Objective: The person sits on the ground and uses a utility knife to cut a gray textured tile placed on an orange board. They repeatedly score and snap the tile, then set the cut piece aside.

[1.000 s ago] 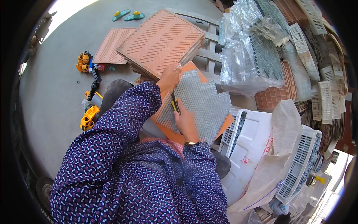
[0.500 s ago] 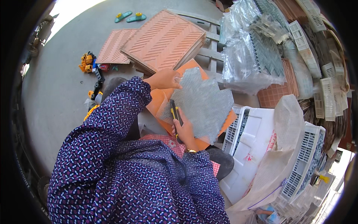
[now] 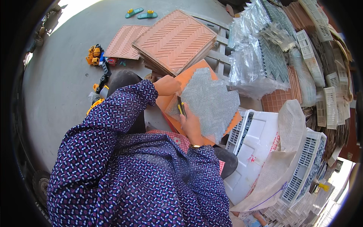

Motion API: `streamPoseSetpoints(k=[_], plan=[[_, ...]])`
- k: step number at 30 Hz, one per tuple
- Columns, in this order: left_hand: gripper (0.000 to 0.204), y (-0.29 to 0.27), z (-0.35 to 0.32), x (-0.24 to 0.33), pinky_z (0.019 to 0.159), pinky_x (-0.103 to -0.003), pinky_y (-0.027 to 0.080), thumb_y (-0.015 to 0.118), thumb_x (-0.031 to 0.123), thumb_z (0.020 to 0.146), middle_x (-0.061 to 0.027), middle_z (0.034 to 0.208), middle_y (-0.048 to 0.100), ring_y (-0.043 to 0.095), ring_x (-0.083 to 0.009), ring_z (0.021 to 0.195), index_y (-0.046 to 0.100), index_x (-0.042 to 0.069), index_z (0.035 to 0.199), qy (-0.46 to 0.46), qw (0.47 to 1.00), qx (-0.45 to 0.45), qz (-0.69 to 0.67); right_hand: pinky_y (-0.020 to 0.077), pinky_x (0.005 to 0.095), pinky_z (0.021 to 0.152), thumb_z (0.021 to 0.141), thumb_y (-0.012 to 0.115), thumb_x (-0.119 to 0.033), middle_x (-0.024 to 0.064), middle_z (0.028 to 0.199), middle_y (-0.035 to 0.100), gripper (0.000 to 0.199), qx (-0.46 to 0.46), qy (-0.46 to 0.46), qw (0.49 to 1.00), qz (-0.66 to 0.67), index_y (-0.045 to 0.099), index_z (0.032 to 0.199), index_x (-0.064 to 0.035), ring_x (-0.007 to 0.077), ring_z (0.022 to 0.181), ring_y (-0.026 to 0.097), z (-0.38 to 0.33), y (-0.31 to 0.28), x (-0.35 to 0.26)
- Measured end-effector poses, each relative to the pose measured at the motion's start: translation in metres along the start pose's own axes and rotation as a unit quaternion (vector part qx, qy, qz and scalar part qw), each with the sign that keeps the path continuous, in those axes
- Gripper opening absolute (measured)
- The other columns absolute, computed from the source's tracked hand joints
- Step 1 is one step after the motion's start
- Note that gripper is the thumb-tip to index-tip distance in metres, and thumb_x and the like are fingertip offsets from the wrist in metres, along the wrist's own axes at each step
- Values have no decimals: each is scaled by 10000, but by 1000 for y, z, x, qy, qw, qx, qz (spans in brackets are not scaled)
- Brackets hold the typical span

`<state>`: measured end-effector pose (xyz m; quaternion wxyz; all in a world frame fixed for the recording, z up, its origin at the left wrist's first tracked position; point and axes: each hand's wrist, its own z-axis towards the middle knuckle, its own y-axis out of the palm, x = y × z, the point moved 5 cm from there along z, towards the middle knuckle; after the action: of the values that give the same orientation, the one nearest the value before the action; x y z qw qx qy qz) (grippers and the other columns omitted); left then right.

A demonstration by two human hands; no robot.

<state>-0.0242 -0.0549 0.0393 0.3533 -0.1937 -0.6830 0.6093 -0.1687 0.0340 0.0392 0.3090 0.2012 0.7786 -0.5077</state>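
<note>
A grey mosaic tile sheet with mesh backing (image 3: 211, 99) and stepped edges lies on an orange board (image 3: 197, 66) over my lap. In my right hand (image 3: 192, 125) is a yellow-and-black utility knife (image 3: 181, 107), its blade end against the sheet's left edge. Loose mesh (image 3: 172, 110) sticks out past the tiles beside the knife. My left hand (image 3: 168, 86) is closed at the sheet's upper left edge, just above the blade, and appears to pinch the mesh there. Its fingertips are partly hidden.
Stacked terracotta-coloured patterned panels (image 3: 176, 39) stand beyond the board, by a pallet (image 3: 221, 56). Plastic-wrapped tile sheets (image 3: 251, 56) and white crates (image 3: 302, 166) fill the right. Toy vehicles (image 3: 99, 56) and green slippers (image 3: 147, 15) lie on the floor. A white box (image 3: 249, 151) is near my right knee.
The view has shifted a little. My left fingers have curled in closer at the mesh edge, and the knife tip has moved slightly up toward them along the sheet's left side.
</note>
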Motion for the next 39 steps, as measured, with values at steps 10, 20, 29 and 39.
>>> streamPoseSetpoints(k=[10, 20, 29, 39], plan=[[78, 11, 1, -16, 552, -364, 481, 579, 142, 709, -72, 735, 602, 614, -275, 653, 631, 83, 712, -51, 999, -9, 15, 445, 449, 638, 813, 535, -144, 271, 830, 578, 499, -9, 11, 999, -44, 393, 1287, -84, 424, 719, 566, -35, 2, -13], [157, -13, -35, -4, 556, -418, 459, 571, 242, 692, -133, 640, 598, 587, -321, 607, 629, 109, 754, -122, 990, -31, -58, 445, 300, 470, 853, 500, -129, 120, 638, 571, 506, -30, 91, 986, 140, 348, 1335, -123, 161, 491, 550, -39, 8, 2], [209, 7, -41, -7, 573, -399, 480, 589, 310, 734, -142, 671, 616, 604, -314, 627, 666, 120, 770, -151, 988, -20, -33, 455, 359, 498, 850, 503, -185, 143, 643, 592, 482, -12, 15, 1000, -13, 383, 1313, -128, 230, 515, 575, -31, 17, -4], [149, 6, -34, -13, 581, -406, 480, 567, 210, 730, -148, 695, 620, 606, -321, 657, 649, 87, 736, -204, 977, 3, -62, 455, 440, 634, 790, 559, -93, 243, 956, 582, 526, 36, -64, 993, -94, 380, 1281, -37, 403, 761, 575, -56, 17, -19]])
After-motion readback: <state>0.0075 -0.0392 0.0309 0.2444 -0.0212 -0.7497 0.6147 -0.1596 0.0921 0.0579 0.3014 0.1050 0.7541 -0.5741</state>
